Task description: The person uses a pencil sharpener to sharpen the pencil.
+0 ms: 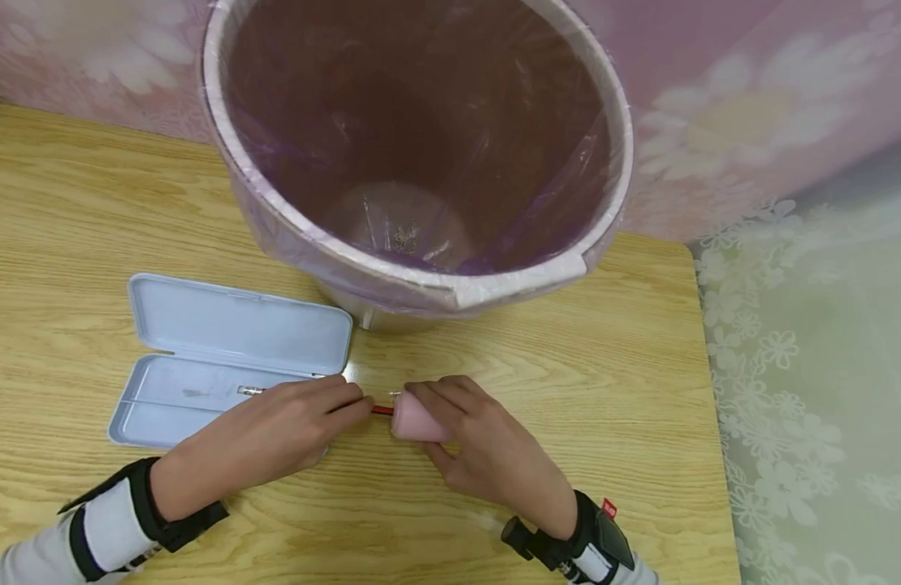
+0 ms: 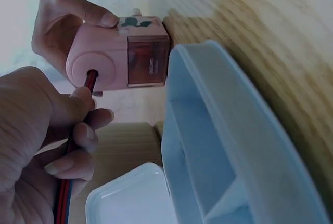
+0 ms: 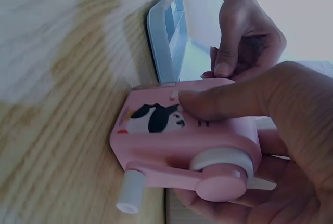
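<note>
A red and black striped pencil is pinched in my left hand, its end in the round hole of a pink pencil sharpener. My right hand grips the sharpener's body, thumb on the side with a panda picture in the right wrist view. The sharpener's crank, with a white knob, sticks out away from the pencil side and no finger is on it. A dark see-through shavings drawer shows on the sharpener. Under and beside my left hand lies an open light blue pencil case.
A large bin lined with a clear purple bag stands behind the hands, with a few small bits at its bottom. The wooden table ends at the right, beside a flowered pale cloth. A patterned pink wall is behind.
</note>
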The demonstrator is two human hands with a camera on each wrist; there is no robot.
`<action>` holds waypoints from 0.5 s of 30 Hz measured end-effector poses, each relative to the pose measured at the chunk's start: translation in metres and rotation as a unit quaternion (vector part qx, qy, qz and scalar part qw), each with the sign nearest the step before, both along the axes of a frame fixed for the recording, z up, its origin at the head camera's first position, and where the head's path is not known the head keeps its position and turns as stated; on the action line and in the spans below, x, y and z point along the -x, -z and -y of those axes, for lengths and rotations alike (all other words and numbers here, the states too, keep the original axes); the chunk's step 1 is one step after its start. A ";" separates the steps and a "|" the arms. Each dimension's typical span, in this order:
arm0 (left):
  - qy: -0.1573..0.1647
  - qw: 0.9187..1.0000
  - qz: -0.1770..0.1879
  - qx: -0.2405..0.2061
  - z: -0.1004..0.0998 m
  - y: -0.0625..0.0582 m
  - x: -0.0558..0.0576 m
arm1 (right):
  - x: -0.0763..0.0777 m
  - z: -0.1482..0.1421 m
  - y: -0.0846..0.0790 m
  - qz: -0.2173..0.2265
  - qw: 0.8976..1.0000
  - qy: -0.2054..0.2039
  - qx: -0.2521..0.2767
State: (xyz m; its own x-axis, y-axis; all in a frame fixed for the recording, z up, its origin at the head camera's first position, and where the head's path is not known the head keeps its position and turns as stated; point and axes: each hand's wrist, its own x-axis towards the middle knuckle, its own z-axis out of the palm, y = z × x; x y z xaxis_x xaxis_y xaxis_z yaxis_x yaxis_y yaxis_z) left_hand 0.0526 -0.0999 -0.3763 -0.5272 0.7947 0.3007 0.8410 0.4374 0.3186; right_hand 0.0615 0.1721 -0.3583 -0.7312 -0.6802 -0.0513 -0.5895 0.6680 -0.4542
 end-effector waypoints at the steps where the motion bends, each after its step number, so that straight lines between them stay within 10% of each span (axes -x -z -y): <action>1: 0.002 1.000 -0.001 -0.001 -0.001 0.000 0.001 | 0.000 0.000 0.000 -0.003 1.000 0.000 0.001; 15: -0.009 0.998 0.018 -0.054 -0.020 0.014 0.001 | -0.004 0.001 0.006 0.025 0.999 0.013 0.042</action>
